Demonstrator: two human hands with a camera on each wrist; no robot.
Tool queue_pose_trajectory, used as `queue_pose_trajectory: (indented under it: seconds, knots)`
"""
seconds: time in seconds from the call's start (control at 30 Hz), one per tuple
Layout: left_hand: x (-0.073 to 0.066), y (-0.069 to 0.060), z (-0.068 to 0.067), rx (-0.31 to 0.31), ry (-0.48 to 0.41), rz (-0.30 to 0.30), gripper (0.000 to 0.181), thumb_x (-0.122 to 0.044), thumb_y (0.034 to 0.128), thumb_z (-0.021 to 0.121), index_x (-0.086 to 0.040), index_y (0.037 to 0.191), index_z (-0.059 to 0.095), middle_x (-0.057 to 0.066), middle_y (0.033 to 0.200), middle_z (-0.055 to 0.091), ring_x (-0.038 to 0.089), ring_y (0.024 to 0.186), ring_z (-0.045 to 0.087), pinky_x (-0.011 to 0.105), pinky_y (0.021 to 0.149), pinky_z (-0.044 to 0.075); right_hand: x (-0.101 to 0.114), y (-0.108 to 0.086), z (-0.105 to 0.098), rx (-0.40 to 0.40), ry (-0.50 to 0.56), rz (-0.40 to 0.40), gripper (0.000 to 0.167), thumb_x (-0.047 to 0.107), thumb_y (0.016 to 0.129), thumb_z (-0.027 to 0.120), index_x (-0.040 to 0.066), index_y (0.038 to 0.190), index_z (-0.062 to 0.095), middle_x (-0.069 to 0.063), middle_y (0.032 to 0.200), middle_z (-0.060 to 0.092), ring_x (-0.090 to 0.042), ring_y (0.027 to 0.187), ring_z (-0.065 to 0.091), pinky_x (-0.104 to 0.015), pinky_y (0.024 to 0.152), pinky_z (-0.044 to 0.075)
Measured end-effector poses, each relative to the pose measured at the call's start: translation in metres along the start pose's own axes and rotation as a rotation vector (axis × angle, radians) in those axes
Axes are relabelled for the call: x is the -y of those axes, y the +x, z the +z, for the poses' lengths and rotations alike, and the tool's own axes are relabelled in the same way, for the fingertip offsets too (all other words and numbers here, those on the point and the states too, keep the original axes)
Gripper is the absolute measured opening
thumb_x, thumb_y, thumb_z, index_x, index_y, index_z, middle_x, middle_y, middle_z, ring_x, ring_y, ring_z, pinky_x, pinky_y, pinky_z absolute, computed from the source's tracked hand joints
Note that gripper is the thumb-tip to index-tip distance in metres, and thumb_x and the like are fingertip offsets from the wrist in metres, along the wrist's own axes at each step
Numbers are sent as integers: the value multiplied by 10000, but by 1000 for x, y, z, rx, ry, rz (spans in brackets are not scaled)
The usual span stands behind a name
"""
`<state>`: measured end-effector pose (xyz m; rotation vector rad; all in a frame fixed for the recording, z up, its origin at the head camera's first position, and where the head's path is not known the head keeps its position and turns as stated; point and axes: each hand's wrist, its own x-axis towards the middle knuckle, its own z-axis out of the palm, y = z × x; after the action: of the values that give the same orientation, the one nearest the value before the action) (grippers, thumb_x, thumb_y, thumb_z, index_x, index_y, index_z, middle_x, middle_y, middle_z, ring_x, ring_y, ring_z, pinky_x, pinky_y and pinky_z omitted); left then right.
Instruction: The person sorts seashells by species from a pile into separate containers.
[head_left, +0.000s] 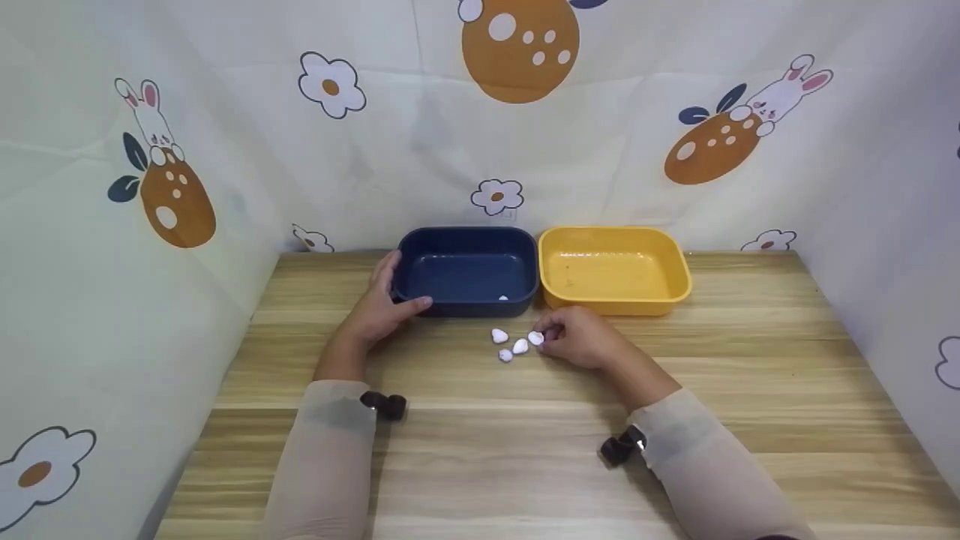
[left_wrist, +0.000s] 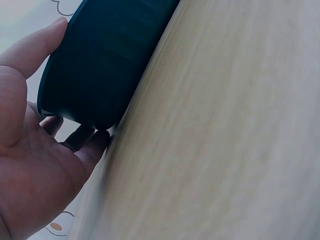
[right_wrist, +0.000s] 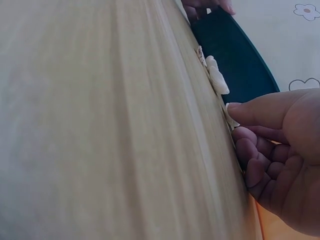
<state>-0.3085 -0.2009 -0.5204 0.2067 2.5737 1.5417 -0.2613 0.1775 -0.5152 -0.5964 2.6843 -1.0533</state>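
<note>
My left hand (head_left: 375,307) holds the left end of a navy blue plastic bin (head_left: 466,308), thumb on the front rim and fingers along its side. In the left wrist view the fingertips (left_wrist: 95,147) reach the bin's lower edge. A small white seashell (head_left: 535,338) is pinched between the thumb and index finger of my right hand (head_left: 581,337), low at the tabletop. Beside it on the wood lie three more small whitish shells (head_left: 520,346). One small white piece (head_left: 503,298) sits inside the blue bin near its front wall.
A yellow plastic bin (head_left: 615,307) stands right beside the blue one, behind my right hand. Both bins are at the back of the wood-grain table (head_left: 480,450). Printed fabric (head_left: 420,150) with rabbits and flowers hangs behind and at both sides.
</note>
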Motion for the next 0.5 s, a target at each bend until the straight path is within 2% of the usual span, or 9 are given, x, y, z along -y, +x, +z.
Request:
queue_pose_trajectory:
  seconds: [0.5]
  knots:
    - [2,1,1,-5,-20,-1,1143,-453,889,867,-256,1736,125,-3,1821,32,361,1682,117,557,1370,161,4,-1,1,-10,-51,24,155,87,881,845,96,1031,807,0,864,744,-97,804,626,-290,773,537]
